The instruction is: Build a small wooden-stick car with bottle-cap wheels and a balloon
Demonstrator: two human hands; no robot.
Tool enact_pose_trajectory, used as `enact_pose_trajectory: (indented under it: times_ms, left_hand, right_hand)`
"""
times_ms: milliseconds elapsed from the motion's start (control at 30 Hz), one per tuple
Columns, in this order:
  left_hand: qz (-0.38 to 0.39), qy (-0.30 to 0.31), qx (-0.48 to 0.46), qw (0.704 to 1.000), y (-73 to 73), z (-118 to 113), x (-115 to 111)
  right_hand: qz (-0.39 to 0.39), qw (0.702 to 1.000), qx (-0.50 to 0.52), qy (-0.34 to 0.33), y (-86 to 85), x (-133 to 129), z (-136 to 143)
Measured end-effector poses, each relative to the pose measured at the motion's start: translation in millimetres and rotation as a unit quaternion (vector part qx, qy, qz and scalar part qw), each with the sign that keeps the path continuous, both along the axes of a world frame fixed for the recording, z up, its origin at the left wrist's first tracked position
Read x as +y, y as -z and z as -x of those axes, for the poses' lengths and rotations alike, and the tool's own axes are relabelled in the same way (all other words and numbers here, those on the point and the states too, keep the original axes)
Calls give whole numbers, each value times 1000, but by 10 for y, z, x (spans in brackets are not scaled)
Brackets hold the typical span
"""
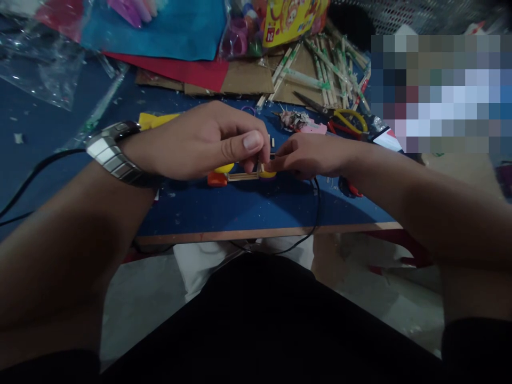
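Note:
Low over the near part of the blue table, both my hands meet at a small frame of thin wooden sticks (243, 176). Round coloured pieces sit at its ends: an orange one (217, 179) and a yellow one at the left, another yellow one (268, 174) at the right. My left hand (228, 140), with a metal watch on its wrist, curls over the frame, fingers bent down at its right end; what lies in them is hidden. My right hand (306, 154) is closed, with its fingertips pinching the frame's right end.
Behind my hands lie a pink glue gun (312, 127) and yellow-handled scissors (348, 118). Farther back are bundled wooden sticks (328, 74), cardboard (246, 79), red and blue sheets (160, 29) and a yellow packet (296, 18). A black cable (318, 205) hangs over the table's front edge.

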State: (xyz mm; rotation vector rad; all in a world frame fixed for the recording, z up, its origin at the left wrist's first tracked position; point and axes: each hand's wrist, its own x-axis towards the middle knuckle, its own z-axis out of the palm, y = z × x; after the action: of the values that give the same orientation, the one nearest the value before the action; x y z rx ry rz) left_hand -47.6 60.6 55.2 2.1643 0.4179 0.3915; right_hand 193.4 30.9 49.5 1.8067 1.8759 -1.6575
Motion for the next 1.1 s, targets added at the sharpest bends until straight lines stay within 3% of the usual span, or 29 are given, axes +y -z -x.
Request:
enact_pose_trajectory:
  times_ms: [367,600,800,1100]
  left_hand:
    - [5,1,-2,1000,-1,2,2]
    - [9,-9,-6,1000,-4,-1,-20]
    - [9,-8,-8,1000,-5,-8,-17]
    - [12,-8,3,1000,-13,-8,-17]
  right_hand:
    - [-4,1000,2,6,-48,-18,-17]
    - [-37,996,-45,-63,-109,-27,-19]
    - [-36,995,-54,-72,-133,-29,-12]
    - [-5,1000,-10,-20,-46,-22,-2]
